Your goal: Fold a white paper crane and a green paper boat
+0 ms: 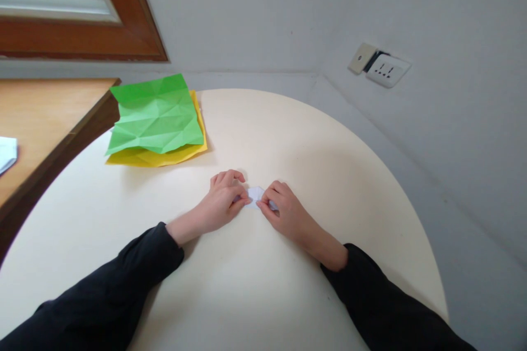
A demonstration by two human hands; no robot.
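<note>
Sleeves: two dark sleeves (pixel 102 296) enter from the lower corners of the frame and converge toward the centre.
Left hand: the left hand (pixel 224 197) rests on the table just left of centre, fingers curled, thumb and forefinger pressed together on the left end of the paper.
Right hand: the right hand (pixel 284 209) lies just right of centre, fingers bent, its fingertips pinching the right end of the same piece.
Folded paper: a small white folded paper (pixel 255 194) sits between the two hands at the middle of the frame, touching both; only a little shows, so its fold shape is unclear.
Key relation: its long axis seems to run left to right, from one set of fingertips to the other; both hands are equally near.
Table: a round cream table (pixel 329 137) bears everything.
Sheets: a creased green sheet (pixel 158 115) lies on a yellow sheet (pixel 164 158), upper left, well apart from the hands.
Far: a wall socket (pixel 387 70), upper right; window frame (pixel 123 38), upper left.
</note>
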